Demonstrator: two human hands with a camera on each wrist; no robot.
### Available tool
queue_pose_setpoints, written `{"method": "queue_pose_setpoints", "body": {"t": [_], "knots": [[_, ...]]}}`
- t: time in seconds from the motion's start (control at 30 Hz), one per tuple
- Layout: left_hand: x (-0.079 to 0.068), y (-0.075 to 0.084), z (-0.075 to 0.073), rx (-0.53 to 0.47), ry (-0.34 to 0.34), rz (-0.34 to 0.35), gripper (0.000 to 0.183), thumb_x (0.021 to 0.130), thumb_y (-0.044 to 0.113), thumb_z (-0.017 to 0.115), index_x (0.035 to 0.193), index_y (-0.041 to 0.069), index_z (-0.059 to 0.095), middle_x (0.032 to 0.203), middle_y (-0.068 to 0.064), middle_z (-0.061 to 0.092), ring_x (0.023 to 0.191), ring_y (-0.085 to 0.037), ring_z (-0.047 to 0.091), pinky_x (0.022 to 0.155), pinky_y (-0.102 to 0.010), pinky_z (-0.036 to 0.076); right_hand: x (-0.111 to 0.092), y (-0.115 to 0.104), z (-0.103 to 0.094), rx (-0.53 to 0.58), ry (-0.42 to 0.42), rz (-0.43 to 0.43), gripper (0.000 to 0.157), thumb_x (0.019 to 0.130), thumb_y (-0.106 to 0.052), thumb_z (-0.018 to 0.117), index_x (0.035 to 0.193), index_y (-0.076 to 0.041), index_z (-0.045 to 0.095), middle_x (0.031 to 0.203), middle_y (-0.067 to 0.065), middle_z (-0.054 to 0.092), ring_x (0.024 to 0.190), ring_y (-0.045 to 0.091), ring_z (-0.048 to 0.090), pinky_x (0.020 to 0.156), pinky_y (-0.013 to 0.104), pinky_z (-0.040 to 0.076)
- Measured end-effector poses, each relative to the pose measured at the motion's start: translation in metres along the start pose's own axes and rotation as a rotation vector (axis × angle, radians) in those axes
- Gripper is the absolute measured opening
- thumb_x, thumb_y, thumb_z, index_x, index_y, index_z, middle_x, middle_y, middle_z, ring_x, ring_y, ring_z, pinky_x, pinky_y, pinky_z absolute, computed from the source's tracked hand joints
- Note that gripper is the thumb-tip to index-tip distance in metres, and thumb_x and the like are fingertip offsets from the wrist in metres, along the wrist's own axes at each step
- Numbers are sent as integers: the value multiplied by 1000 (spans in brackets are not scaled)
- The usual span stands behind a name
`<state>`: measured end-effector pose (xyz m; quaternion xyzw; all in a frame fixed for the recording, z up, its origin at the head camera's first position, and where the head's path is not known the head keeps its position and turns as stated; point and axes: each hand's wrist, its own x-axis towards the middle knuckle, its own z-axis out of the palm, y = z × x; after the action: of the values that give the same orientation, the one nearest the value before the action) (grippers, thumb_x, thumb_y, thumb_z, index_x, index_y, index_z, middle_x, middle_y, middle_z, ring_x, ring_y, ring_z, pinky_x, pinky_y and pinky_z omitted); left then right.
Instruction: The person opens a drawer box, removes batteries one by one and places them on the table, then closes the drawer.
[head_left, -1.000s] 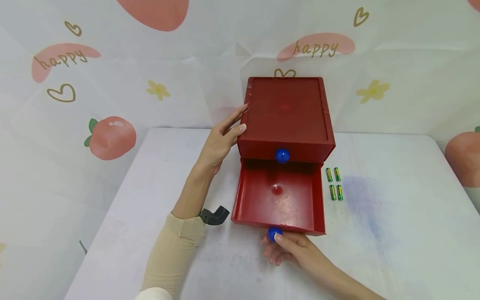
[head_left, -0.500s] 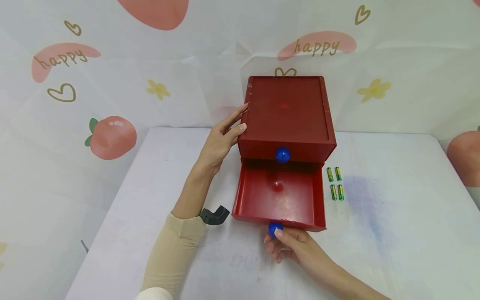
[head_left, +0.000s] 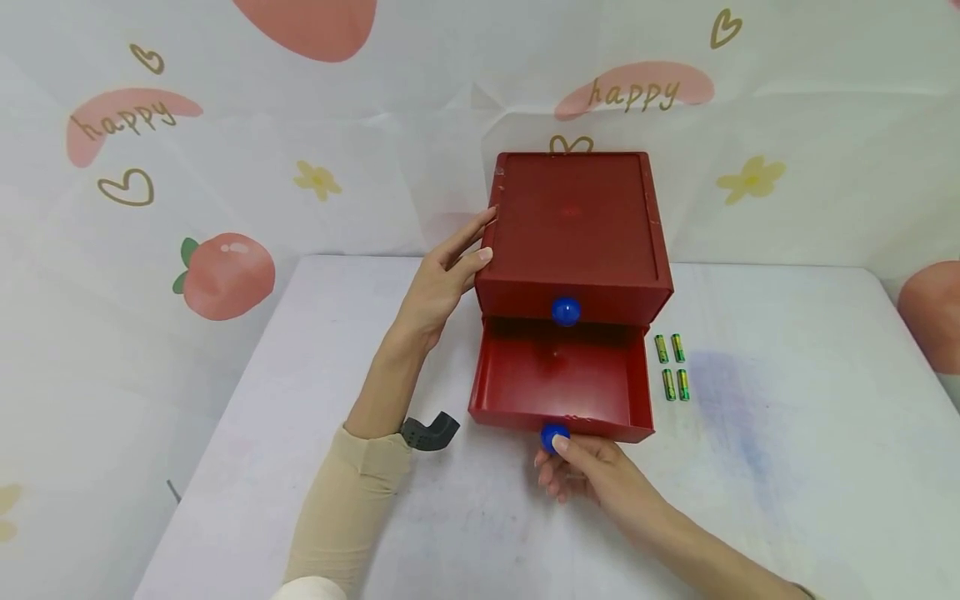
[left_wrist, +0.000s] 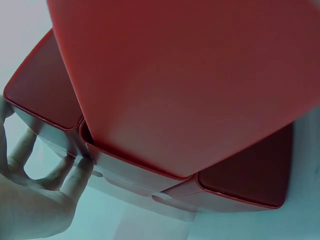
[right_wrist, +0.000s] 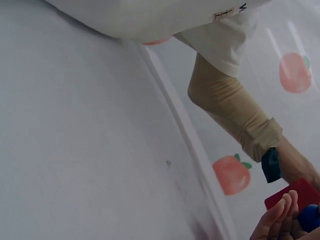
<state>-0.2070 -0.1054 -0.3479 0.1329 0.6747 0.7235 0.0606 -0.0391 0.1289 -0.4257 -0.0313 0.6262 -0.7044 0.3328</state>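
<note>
A dark red two-drawer box [head_left: 573,225] stands at the back of the table, its lower drawer [head_left: 570,387] pulled partway out with nothing inside. Thumb and fingers of my right hand [head_left: 611,479] pinch the blue knob [head_left: 552,435] on that drawer's front. My left hand [head_left: 435,287] rests against the box's left side, thumb at the top edge and fingers extended along it. Seen from the left wrist, the left fingers [left_wrist: 72,180] touch the red side wall. The upper drawer, with its own blue knob [head_left: 566,312], is pushed in.
Several small green-and-gold batteries [head_left: 662,349] lie on the white table [head_left: 810,417] just right of the drawer. A dark angled piece [head_left: 431,432] sits beside the left sleeve [head_left: 348,492]. Behind the box hangs a white cloth [head_left: 405,192] printed with fruit.
My right hand has moved away from me with the knob, and the lower drawer has slid further into the box. My left hand has stayed in place.
</note>
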Motion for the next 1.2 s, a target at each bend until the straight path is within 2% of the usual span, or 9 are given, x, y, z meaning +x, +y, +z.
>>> {"method": "queue_pose_setpoints", "body": {"t": [0.73,1.2], "knots": [[-1,4,0,-26,-5,1,46,99,18,62,143,28,56,145,3,50,123,-23,58,104,-36,46,12,-10,-7,-22,14,-35,53,104,-40,50,113,11,59,91,10,66,83,20,62,77,31,56],[-1,3,0,-24,-19,15,45,100,21,62,144,29,55,146,3,49,124,-22,57,105,-37,45,29,-12,-20,-36,44,-81,57,104,-43,48,113,13,58,89,11,65,82,22,62,76,30,56]]}}
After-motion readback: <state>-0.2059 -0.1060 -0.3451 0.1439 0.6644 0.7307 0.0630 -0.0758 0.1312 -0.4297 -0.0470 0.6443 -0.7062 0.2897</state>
